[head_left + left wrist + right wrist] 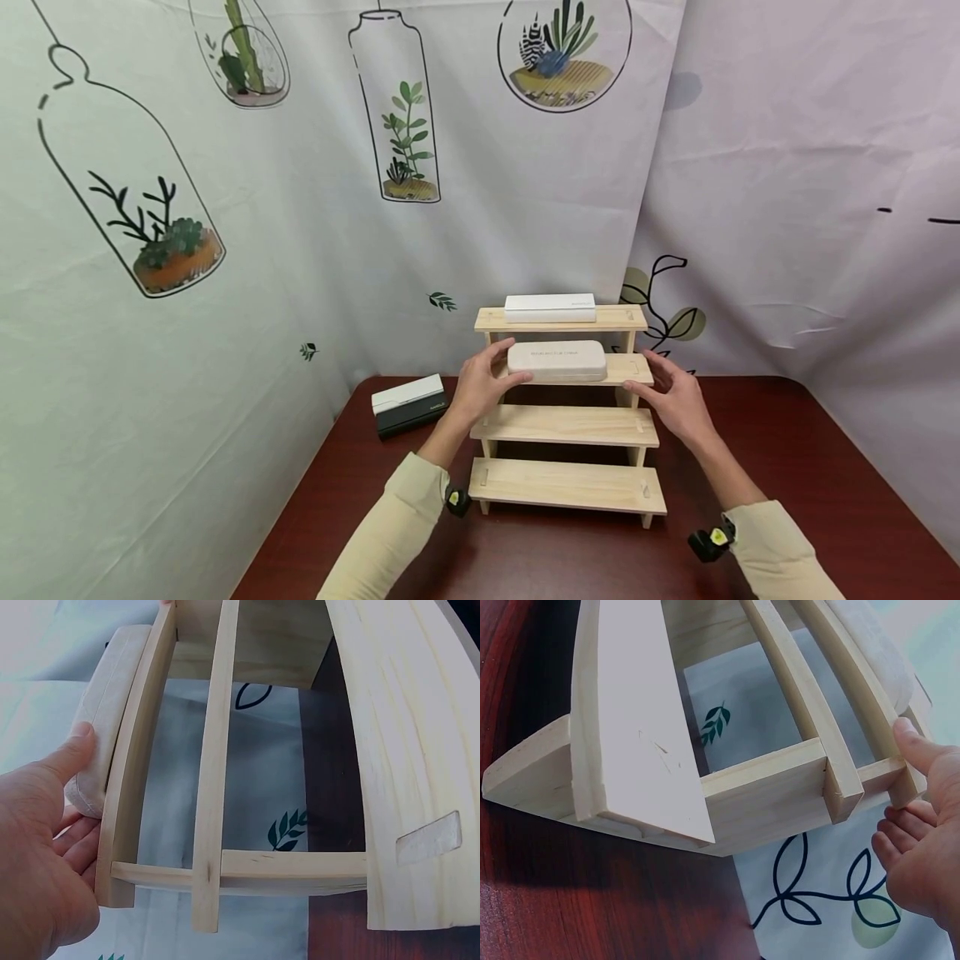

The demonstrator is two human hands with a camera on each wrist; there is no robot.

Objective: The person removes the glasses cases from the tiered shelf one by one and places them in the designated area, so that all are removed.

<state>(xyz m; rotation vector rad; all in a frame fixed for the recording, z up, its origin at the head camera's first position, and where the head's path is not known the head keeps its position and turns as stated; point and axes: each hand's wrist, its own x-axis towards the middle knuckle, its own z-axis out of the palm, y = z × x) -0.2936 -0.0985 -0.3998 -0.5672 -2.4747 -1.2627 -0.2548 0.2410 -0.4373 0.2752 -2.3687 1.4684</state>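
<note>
A pale, rounded glasses case (557, 360) lies along the second-highest board of a stepped wooden rack (566, 483). My left hand (480, 385) holds the case by its left end. In the left wrist view the thumb (79, 742) presses on the case, with the other fingers partly hidden behind the board. At the right end of the same board, my right hand (678, 400) grips the wood, apart from the case. The right wrist view has its thumb (913, 742) against the board's edge and the fingers curled beyond it.
A white oblong box (550, 308) sits on the top board. Left of the rack, a white-and-dark case (411, 406) lies on the dark red table (570, 567). A curtain printed with plants (465, 250) hangs close behind the rack.
</note>
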